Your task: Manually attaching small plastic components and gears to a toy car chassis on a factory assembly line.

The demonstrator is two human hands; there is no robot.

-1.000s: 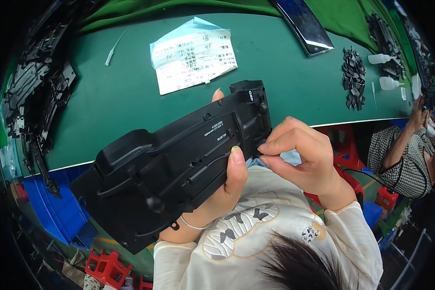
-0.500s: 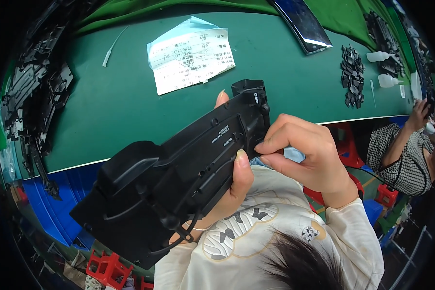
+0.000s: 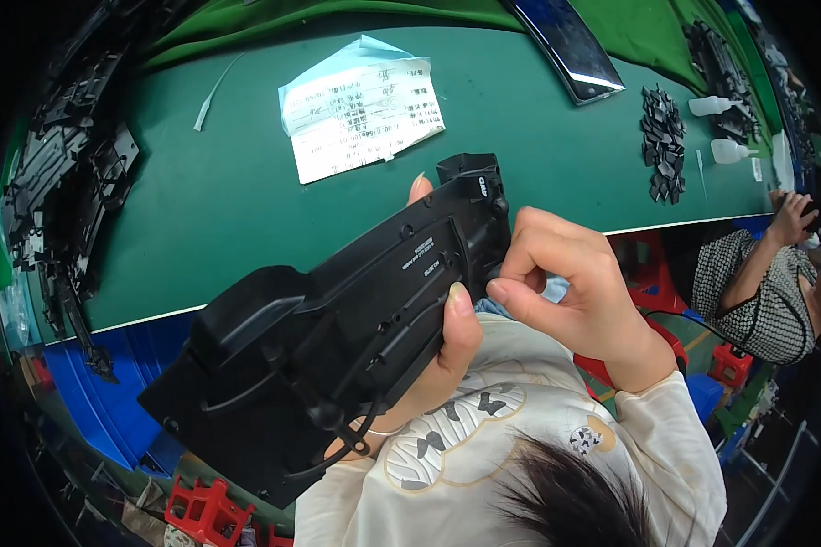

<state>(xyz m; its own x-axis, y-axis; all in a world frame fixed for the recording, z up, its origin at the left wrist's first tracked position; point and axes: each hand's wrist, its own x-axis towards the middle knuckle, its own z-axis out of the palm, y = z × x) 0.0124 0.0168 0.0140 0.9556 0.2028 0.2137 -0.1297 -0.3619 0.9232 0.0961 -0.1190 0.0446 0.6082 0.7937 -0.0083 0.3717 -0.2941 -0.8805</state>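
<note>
A long black moulded plastic chassis part (image 3: 356, 301) slants across the front of the table, ribbed face up. From beneath, my left hand (image 3: 452, 351) grips it, thumb pressed on its near edge and one fingertip showing past the far edge. Most of that hand's fingers are hidden behind the part. My right hand (image 3: 579, 292) is closed in a pinch at the part's right end. A small dark bit shows at its fingertips, but I cannot make out whether it is a separate piece.
A handwritten paper slip (image 3: 365, 123) lies on the green table (image 3: 210, 201). Black plastic parts (image 3: 73, 173) are heaped at left. Small black pieces (image 3: 663, 146), white bottles (image 3: 728, 151) and a dark tablet-like device (image 3: 570, 50) lie at right. Another person's hand (image 3: 794, 217) is at far right.
My right hand's fingertips have shifted slightly right, away from the part, and the index finger is more curled. The chassis part has barely moved in my left hand.
</note>
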